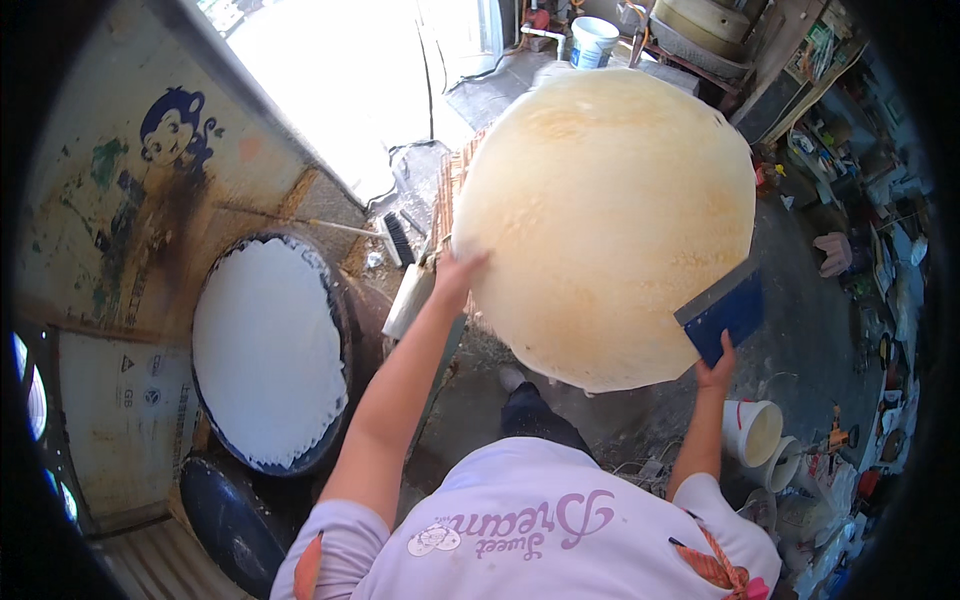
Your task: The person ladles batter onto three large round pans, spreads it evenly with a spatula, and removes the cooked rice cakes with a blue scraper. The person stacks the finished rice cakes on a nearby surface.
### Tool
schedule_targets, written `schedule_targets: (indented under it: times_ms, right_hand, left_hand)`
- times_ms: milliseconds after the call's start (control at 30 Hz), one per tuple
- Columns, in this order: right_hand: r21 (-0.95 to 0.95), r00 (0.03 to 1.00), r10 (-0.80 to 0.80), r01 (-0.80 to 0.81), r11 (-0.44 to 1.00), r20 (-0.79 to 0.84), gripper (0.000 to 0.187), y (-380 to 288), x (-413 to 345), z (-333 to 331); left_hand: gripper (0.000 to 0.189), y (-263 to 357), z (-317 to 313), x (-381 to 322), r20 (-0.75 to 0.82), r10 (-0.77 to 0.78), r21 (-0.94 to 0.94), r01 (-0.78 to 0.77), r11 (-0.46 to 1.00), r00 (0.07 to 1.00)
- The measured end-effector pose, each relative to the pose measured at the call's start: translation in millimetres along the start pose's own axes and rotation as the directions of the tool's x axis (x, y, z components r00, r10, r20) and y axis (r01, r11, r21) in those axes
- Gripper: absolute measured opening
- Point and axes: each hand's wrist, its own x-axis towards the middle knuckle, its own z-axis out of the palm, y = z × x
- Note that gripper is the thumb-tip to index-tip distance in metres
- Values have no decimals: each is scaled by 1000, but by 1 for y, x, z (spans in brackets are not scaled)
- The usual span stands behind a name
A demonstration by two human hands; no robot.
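A large, thin, round flatbread or pancake sheet (607,225), cream with browned patches, is held up in front of me between both hands. At its lower left edge my left hand (459,279) grips the rim, slightly blurred. My right hand (718,366) is at its lower right, holding a blue flat scraper (724,309) with a grey edge against the sheet; whether those fingers also pinch the sheet cannot be told. To my left, a round dark griddle (346,352) carries a white layer of batter (266,352) with a ragged rim.
A broom (396,238) lies beyond the griddle, and a dark round lid or pan (229,517) sits below it. Slatted wicker (447,187) shows behind the sheet. White buckets (752,433) stand at right, another bucket (593,43) at the top. Cluttered shelves (862,165) line the right.
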Motion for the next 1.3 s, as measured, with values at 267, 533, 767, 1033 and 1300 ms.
schedule_targets:
  times_ms: [267, 533, 767, 1033, 1300]
  right_hand:
    - [-97, 982, 5, -24, 995, -191, 47, 85, 47, 3]
    - [-777, 920, -280, -40, 629, -273, 59, 96, 51, 29]
    - [-921, 821, -553, -96, -378, 142, 76, 96, 49, 71]
    - [-866, 958, 0, 258, -427, 286, 60, 192, 199, 117]
    - [307, -47, 683, 914, -265, 729, 46, 359, -82, 211]
  left_hand:
    - [84, -15, 91, 81, 170, 214, 980, -188, 68, 962]
    - [60, -101, 76, -9, 461, -37, 867, -459, -193, 887]
    - [62, -101, 52, -23, 407, 125, 912, -396, -107, 905]
    - [63, -109, -96, -216, -415, 452, 909, 337, 246, 789]
    - [63, -411, -54, -656, -452, -114, -443, 112, 889, -884]
